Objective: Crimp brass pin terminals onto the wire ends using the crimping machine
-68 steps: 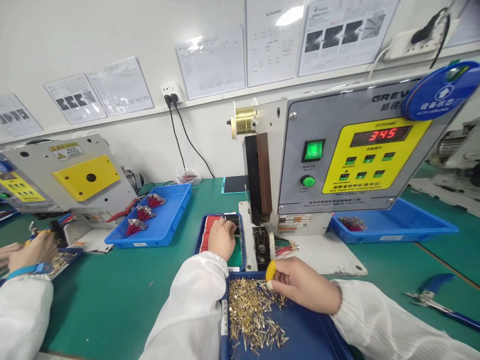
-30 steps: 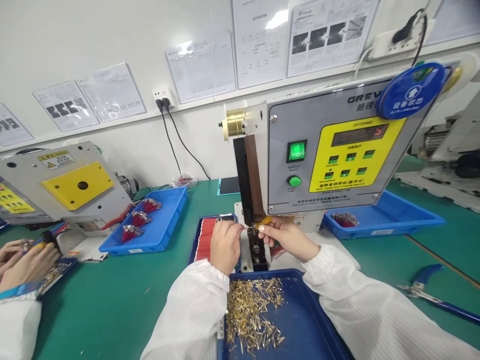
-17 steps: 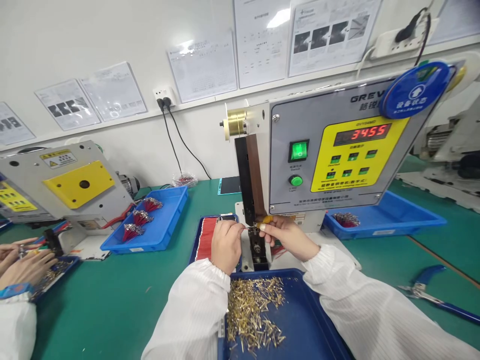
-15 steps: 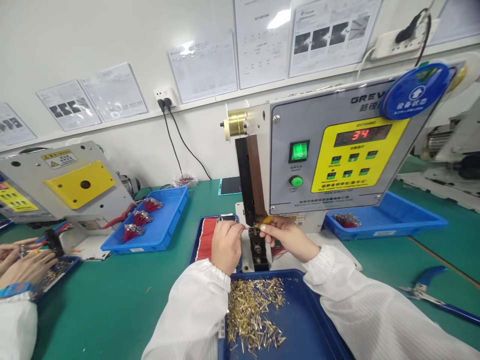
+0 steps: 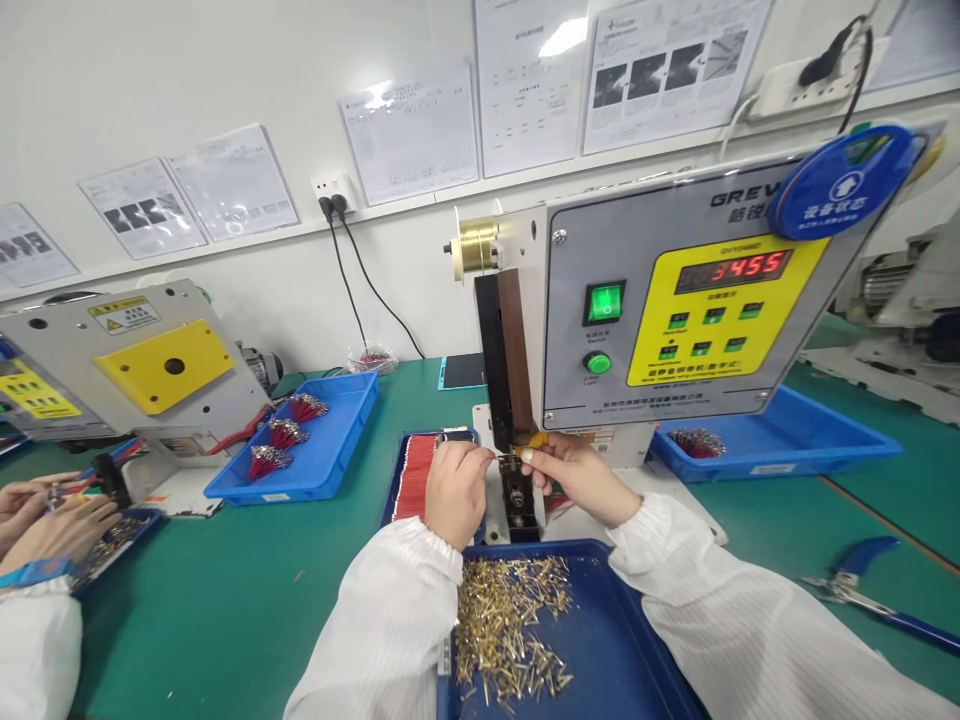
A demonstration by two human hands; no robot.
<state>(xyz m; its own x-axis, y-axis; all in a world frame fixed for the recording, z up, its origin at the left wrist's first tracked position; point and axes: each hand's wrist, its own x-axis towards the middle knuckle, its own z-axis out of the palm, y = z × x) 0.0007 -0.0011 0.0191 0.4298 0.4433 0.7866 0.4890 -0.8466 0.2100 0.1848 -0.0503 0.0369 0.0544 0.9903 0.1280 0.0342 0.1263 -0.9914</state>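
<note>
My left hand (image 5: 455, 488) is pinched on a thin wire, its tip pointing right at the die of the grey crimping machine (image 5: 637, 320). My right hand (image 5: 574, 474), a yellow cot on one finger, pinches a small gold terminal against the wire's end at the die (image 5: 516, 462). A dark blue tray (image 5: 630, 650) just below my hands holds a heap of gold terminals (image 5: 506, 625). Under my left hand a small tray of red wires (image 5: 415, 468) lies beside the machine. The machine's red display reads 3455.
A blue tray (image 5: 330, 450) with red wire bundles sits to the left by a second machine (image 5: 142, 370). Another blue tray (image 5: 795, 440) lies behind the machine on the right. Blue-handled cutters (image 5: 862, 585) rest on the green mat. A co-worker's hands (image 5: 41, 515) work at far left.
My left hand left the red-wire tray and my right hand left the terminal tray; both rose to the die and have held there for the last second.
</note>
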